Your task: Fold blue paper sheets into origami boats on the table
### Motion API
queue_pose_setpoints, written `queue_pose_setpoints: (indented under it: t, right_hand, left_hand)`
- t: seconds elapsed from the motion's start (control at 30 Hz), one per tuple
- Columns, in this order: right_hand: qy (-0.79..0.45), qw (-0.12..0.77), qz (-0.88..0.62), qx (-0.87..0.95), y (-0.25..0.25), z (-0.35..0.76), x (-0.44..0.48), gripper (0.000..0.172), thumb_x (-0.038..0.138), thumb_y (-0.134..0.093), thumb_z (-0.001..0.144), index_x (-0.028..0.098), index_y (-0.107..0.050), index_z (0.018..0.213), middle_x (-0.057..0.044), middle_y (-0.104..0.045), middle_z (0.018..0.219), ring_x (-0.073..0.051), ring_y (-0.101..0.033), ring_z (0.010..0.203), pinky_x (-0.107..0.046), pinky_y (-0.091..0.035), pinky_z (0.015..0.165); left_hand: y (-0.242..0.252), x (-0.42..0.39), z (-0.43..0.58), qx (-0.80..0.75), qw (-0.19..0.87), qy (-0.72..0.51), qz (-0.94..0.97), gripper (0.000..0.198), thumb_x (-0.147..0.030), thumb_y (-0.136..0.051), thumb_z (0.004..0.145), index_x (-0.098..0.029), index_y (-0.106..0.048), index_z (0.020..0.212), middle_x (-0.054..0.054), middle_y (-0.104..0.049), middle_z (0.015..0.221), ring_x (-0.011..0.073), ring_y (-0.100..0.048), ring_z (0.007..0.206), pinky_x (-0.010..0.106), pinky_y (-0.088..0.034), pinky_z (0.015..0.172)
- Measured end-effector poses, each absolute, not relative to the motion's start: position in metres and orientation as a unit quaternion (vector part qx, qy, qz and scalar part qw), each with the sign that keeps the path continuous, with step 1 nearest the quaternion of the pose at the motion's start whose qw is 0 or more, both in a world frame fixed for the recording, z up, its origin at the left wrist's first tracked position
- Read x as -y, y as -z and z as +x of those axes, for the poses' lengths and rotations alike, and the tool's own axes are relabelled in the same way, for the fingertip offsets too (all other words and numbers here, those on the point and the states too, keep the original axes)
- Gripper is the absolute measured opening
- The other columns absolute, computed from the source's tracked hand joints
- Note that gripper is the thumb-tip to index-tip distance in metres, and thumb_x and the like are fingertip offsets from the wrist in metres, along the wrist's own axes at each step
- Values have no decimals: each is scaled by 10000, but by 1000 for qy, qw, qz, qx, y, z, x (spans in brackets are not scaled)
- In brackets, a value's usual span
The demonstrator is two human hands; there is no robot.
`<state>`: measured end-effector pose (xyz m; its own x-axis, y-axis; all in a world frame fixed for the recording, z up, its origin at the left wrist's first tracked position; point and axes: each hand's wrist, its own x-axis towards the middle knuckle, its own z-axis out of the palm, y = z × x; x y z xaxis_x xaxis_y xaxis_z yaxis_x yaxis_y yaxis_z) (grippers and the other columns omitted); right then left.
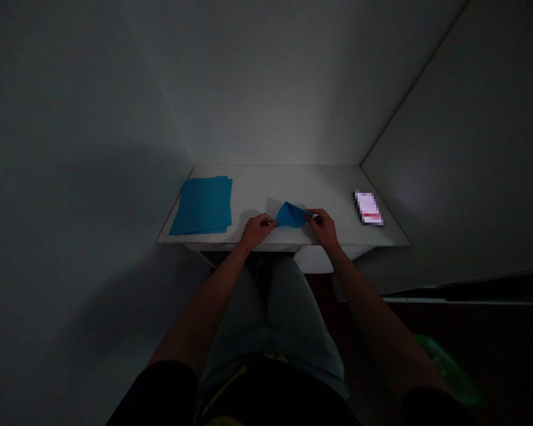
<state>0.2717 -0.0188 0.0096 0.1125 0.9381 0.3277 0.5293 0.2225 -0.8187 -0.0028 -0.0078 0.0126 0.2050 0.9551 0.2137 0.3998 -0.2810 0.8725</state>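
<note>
A white table (288, 183) sits in a corner between pale, dim walls, with the wall on the right (462, 148) running along its right edge. A stack of blue paper (202, 205) lies flat at the left end, its corner reaching toward the front-left corner of the table, its sheets slightly fanned at the edges. Near the right edge lies a flat, dark-edged slab (368, 208), too pixelated to identify. Below the front edge, a white drawer front (320, 260) shows above the person's knees (270, 296), and a shiny green object (444, 367) sits low on the right, partly in shadow. At the middle of the front edge, a folded blue sheet (291, 215) rises off the matte tabletop in a creased, angular shape, its crisp paper catching the dim light. The left hand (255, 231) and right hand (324, 228) rest at either side of it. The left fingers (269, 222) are closed on its left end, and the right fingers (314, 218) pinch its right tip, with a pale edge of paper showing there.
</note>
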Motion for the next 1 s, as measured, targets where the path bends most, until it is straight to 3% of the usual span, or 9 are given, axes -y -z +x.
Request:
queue_pose_setpoints:
  t: [0.1,0.2,0.3,0.37,0.5,0.63,0.8,1.0]
  right_hand:
    - [-175,460,-547,677,-18,265,15,387,532,-579,1007,246,-784,1168,-111,-744,1126,-234,-662,861,-378,-564,752]
    - [-115,400,-490,766,-26,260,9,292,383,-594,1020,272,-808,1183,-120,-740,1179,-283,-666,1059,-453,-540,928]
    - [-78,296,-446,841,-29,257,7,270,302,-641,999,311,-823,1198,-101,-762,1226,-308,-649,1131,-500,-475,994]
    - [-75,242,-426,868,-27,257,8,276,294,-657,992,343,-823,1208,-80,-773,1253,-317,-640,1150,-503,-457,987]
    - [-70,237,-449,859,-17,263,17,346,354,-657,998,319,-767,1325,-97,-762,1303,-343,-630,1189,-508,-453,986]
    - [-79,256,-503,822,-8,277,22,294,425,-635,1018,280,-798,1216,-120,-773,1239,-345,-661,1138,-503,-466,967]
    - [-131,279,-518,798,-5,282,18,295,434,-582,1040,249,-811,1021,-93,-797,1061,-266,-711,963,-428,-510,914]
    - [-174,308,-570,742,-5,271,13,331,391,-609,1004,216,-727,1259,-59,-768,994,-198,-693,772,-348,-540,799]
  left_hand:
    - [-10,6,-4,-449,326,-371,745,260,-465,-755,920,-221,-759,831,24,-732,862,177,-670,785,329,-518,787]
    - [-10,6,-4,-462,267,-384,754,275,-450,-858,838,-207,-729,832,52,-686,983,194,-654,889,339,-535,844]
    - [-12,6,-3,-496,196,-392,750,504,-387,-958,726,-190,-710,1118,99,-645,1179,257,-627,1078,396,-537,969]
    - [-13,7,-3,-497,166,-374,765,640,-353,-956,732,-193,-671,1283,124,-625,1297,308,-594,1208,447,-501,1068]
    - [-15,9,-2,-470,163,-316,808,354,-329,-843,870,-249,-751,1203,86,-702,1267,307,-606,1239,466,-458,1112]
    - [-14,9,-1,-460,173,-300,817,157,-329,-767,943,-280,-807,1086,57,-772,1194,288,-644,1187,476,-456,1093]
    - [-14,8,0,-465,202,-306,806,152,-378,-719,986,-255,-805,1013,51,-811,1075,264,-695,1074,453,-490,1055]
    - [-15,9,0,-489,240,-329,771,290,-280,-707,992,-248,-721,1280,35,-781,1037,223,-726,998,391,-528,993]
